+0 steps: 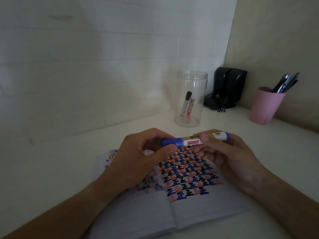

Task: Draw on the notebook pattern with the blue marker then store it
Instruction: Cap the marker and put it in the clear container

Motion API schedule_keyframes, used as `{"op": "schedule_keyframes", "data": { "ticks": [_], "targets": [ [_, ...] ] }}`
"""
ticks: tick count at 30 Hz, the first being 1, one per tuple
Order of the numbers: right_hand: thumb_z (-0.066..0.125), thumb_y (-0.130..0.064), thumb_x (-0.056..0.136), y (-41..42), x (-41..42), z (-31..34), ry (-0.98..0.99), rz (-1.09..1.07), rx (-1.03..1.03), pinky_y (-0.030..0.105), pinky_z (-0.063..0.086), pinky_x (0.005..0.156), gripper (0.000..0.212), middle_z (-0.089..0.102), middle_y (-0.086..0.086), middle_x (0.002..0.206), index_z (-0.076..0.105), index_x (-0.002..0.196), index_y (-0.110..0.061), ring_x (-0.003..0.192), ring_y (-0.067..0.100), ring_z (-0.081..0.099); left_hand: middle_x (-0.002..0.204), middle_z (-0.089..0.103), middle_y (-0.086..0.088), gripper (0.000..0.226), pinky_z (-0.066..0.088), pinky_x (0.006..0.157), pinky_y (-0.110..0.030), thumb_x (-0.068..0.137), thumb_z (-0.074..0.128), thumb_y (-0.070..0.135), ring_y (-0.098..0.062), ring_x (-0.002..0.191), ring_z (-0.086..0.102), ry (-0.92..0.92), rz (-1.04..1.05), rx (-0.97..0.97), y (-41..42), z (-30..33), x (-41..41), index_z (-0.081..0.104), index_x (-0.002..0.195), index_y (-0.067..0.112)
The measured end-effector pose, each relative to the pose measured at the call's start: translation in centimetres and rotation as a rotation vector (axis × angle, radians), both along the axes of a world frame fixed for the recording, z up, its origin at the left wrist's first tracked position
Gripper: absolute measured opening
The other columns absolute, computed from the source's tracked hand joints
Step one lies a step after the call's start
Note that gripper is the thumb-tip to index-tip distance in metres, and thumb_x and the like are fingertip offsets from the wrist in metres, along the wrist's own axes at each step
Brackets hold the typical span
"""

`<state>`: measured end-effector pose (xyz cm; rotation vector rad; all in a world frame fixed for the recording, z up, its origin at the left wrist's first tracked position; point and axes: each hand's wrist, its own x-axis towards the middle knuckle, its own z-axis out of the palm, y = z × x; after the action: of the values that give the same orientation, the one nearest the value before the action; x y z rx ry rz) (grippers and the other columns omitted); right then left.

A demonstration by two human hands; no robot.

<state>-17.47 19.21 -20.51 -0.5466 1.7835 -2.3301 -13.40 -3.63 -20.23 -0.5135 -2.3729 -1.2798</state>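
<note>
An open notebook [203, 209] lies on the white desk, its right page filled with a blue, red and black pattern [189, 175]. Above it I hold the blue marker [191, 140] level with both hands. My left hand [145, 156] pinches the blue cap at the marker's left end. My right hand [229, 156] grips the white barrel near its blue tail. The cap sits on the marker; whether it is fully seated is unclear. A clear plastic jar [190, 99] behind the notebook holds a black and a red marker.
A pink cup [265, 107] with dark pens stands at the right. Two black speakers [227, 85] with cables sit in the corner behind the jar. White tiled wall at the back, beige panel on the right.
</note>
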Motion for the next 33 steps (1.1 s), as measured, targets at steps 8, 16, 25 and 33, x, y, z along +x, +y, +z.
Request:
{"op": "schedule_keyframes", "data": {
  "ticks": [8, 16, 25, 33],
  "targets": [
    [0.075, -0.018, 0.073, -0.5, 1.1, 0.4, 0.115, 0.001, 0.017, 0.027, 0.060, 0.070, 0.030, 0.078, 0.019, 0.082, 0.079, 0.098, -0.001, 0.074, 0.025, 0.073, 0.062, 0.072, -0.004, 0.017, 0.056, 0.059, -0.023, 0.087, 0.062, 0.024, -0.016, 0.052, 0.067, -0.023, -0.090, 0.226, 0.2, 0.8, 1.0, 0.071, 0.091, 0.011],
    [0.079, -0.014, 0.070, -0.9, 1.8, 1.3, 0.177, 0.131, 0.216, 0.033, 0.060, 0.070, 0.019, 0.081, 0.017, 0.082, 0.067, 0.083, -0.005, 0.082, 0.031, 0.078, 0.070, 0.077, -0.008, 0.030, 0.058, 0.064, -0.025, 0.081, 0.070, 0.013, -0.021, 0.060, 0.073, -0.030, -0.106, 0.436, 1.0, 1.4, 0.9, 0.069, 0.111, 0.010],
    [0.073, -0.004, 0.086, -0.9, 0.3, 0.0, 0.059, 0.012, 0.319, 0.031, 0.053, 0.067, 0.054, 0.076, 0.014, 0.079, 0.055, 0.130, -0.029, 0.067, 0.021, 0.065, 0.106, 0.070, 0.017, 0.032, 0.048, 0.082, -0.017, 0.098, 0.052, 0.036, 0.000, 0.093, 0.064, 0.248, 0.205, -0.321, -0.7, 0.2, -0.4, 0.053, 0.130, 0.032],
    [0.074, 0.000, 0.085, -1.4, 0.5, 1.2, 0.039, -0.095, 0.393, 0.031, 0.057, 0.071, 0.067, 0.079, 0.021, 0.090, 0.051, 0.138, -0.035, 0.075, 0.029, 0.073, 0.104, 0.069, 0.012, 0.031, 0.048, 0.082, -0.029, 0.096, 0.045, 0.044, -0.009, 0.093, 0.063, 0.297, 0.247, -0.511, -1.9, 0.2, -0.9, 0.058, 0.121, 0.031]
  ]
}}
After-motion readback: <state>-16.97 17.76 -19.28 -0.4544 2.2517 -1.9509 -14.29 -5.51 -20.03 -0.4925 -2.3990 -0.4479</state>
